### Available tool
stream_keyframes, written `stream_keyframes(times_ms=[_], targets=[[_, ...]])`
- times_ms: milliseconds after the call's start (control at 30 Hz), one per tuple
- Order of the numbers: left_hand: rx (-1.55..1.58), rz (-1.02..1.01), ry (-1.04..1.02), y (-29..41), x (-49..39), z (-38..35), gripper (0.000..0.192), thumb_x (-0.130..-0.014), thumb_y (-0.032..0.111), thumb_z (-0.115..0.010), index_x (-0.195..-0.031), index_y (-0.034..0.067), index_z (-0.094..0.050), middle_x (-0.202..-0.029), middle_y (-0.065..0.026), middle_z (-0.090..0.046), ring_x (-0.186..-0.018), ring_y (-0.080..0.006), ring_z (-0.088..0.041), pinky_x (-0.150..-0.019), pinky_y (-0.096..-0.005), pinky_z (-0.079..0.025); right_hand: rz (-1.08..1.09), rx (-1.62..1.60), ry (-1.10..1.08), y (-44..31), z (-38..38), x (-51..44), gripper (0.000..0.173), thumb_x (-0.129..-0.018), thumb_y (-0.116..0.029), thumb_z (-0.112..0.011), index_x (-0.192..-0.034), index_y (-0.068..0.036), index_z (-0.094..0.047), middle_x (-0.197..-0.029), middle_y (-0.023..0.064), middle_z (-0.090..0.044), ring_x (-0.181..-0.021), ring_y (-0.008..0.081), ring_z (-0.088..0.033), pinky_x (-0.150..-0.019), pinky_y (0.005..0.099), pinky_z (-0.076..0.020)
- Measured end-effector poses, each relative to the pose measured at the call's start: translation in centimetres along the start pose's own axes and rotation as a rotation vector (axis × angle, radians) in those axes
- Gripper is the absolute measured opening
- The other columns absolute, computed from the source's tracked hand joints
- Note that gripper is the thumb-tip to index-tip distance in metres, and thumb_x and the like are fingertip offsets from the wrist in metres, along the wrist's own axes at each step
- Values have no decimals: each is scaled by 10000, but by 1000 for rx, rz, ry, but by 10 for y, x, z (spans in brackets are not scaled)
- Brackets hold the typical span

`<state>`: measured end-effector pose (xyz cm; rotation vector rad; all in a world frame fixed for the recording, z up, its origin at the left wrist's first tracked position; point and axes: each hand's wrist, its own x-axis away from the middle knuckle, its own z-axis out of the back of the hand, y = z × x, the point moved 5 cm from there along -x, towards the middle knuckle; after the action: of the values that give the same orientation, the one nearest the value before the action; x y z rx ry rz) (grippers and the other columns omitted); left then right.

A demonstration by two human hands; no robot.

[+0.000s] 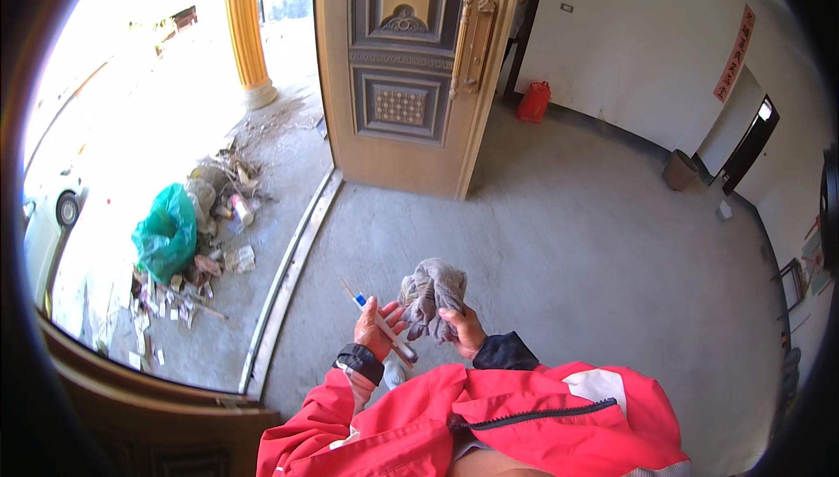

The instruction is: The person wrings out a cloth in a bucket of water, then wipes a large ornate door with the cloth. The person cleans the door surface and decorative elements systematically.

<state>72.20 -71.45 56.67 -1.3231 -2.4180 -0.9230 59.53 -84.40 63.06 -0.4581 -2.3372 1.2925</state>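
My left hand [374,335] holds a slim white tube [398,342] with a blue end, together with a thin wooden stick [346,289]. The tube lies slantwise across the palm, the thumb over it and the other fingers partly spread. In my right hand [467,331] is a crumpled grey cloth [435,293], gripped at its lower right side. The cloth's left edge comes close to my left fingertips; whether they touch is hard to tell. Both hands are in front of my red jacket [406,405], above the grey concrete floor.
A carved wooden door [400,162] stands ajar ahead, beside a metal threshold track [295,274]. Outside lie a green plastic bag [167,231] and scattered rubbish. Along the far wall are a red bag [535,102] and a brown bin [680,170]. A person [520,15] is partly hidden behind the door.
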Motion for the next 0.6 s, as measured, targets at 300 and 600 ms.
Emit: stream_keyframes(times_ms=[300, 600], targets=[[-268, 54, -268, 100, -147, -80, 302, -908, 294, -606, -1084, 56, -546, -905, -84, -632, -759, -192, -631, -610, -370, -557, 91, 111, -87, -61, -35, -151, 504, -772, -202, -678, -1196, 19, -519, -1047, 28, -578, -942, 121, -538, -850, 295, -442], [-804, 1, -320, 175, -272, -152, 236, -889, 260, -631, -944, 32, -603, -749, -51, -640, -575, -154, -613, -506, -281, -520, 144, 622, -145, -105, -5, -322, 488, -854, -317, -689, -1166, 37, -564, -1057, 64, -620, -972, 123, -550, -882, 295, -446]])
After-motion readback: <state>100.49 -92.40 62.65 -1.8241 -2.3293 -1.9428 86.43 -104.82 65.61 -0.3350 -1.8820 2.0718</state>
